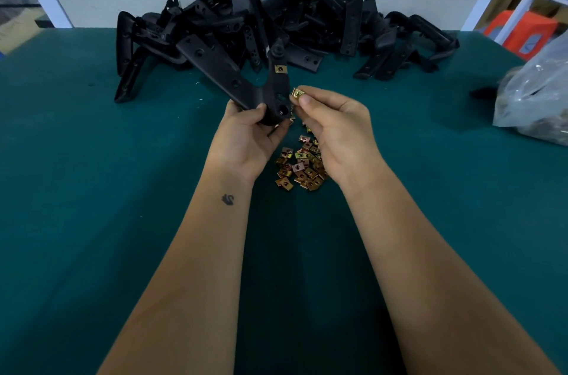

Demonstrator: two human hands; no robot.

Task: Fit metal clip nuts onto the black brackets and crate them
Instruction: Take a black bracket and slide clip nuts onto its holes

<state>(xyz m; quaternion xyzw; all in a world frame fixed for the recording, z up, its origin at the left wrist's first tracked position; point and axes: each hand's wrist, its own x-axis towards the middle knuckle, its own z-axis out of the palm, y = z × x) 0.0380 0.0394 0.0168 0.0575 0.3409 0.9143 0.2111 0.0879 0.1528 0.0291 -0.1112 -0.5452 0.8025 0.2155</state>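
My left hand (249,135) grips a black V-shaped bracket (229,72) by its bend, held up above the table. One brass clip nut (280,69) sits on the bracket's right arm. My right hand (330,124) pinches a second clip nut (297,93) between thumb and forefinger, right beside the edge of that arm, just below the fitted nut. A loose heap of brass clip nuts (299,168) lies on the green table (92,175) beneath and between my hands.
A large pile of black brackets (276,15) fills the back of the table against the wall. A clear plastic bag (534,92) lies at the right edge. Orange stools (522,32) stand beyond the table at the right.
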